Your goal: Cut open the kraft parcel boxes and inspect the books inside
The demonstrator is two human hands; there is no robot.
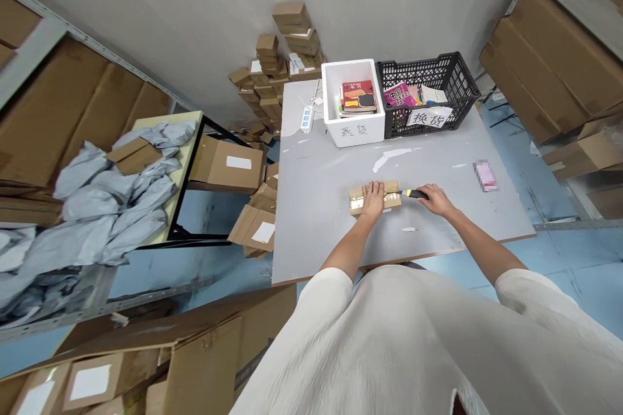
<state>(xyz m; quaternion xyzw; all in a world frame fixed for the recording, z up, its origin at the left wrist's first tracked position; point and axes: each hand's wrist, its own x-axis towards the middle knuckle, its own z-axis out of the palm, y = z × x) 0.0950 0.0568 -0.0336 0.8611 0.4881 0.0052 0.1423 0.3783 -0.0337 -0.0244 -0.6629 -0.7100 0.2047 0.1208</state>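
A small taped cardboard box (pixel 357 201) lies on the grey table (pixel 311 207) near its front edge. My left hand (pixel 373 200) rests on top of the box with its fingers spread. To the right, my right hand (pixel 437 200) is closed around the black handle of a yellow-and-black utility knife (pixel 417 194). The knife's blade end points left and reaches the box's right end. Whether the blade is in the cardboard is too small to tell.
A white foam bin (pixel 354 130) and a black crate (pixel 452 113), both holding books, stand at the table's back. A power strip (pixel 307 119) lies left, a pink blurred item (pixel 485 176) right. Cartons and shelves surround the table.
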